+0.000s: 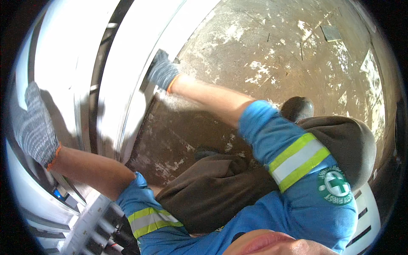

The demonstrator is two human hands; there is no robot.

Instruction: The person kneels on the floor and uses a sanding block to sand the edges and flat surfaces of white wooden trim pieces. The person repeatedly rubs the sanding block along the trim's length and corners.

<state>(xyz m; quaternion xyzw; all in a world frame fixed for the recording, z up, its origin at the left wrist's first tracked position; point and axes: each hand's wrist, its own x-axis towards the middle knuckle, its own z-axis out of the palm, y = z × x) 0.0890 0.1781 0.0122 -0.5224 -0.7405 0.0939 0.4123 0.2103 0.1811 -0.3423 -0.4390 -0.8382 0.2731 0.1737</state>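
Grey knit on the left: the left hand (36,123), gloved with an orange cuff, lies by the outer white panel (57,63), fingers straight and pressed side by side; its thumb is hidden, so I cannot tell whether it grips anything.
Grey knit on the right: the right hand (162,71), in a matching glove, is bent over the right-hand edge of the inner white panel (127,55); the fingers are curled and partly hidden, and I cannot tell what, if anything, they pinch.
White panels: both are long, at the left of the view, running side by side from the top edge down, with a dark gap between; glare washes out much of their surface.
Floor: brown floor (229,72), scuffed with pale patches, right of the panels; a small grey square piece (330,33) lies near its far right.
Clothing: blue shirt (265,131) with yellow-green and silver bands on the sleeves, a round green-and-white cross badge (337,185) on the right one; dark brown trousers (221,187), knees bent.
Footwear: a dark shoe (297,109) beyond the right knee.
Lower right: a white slotted chair (367,212) behind the right sleeve.
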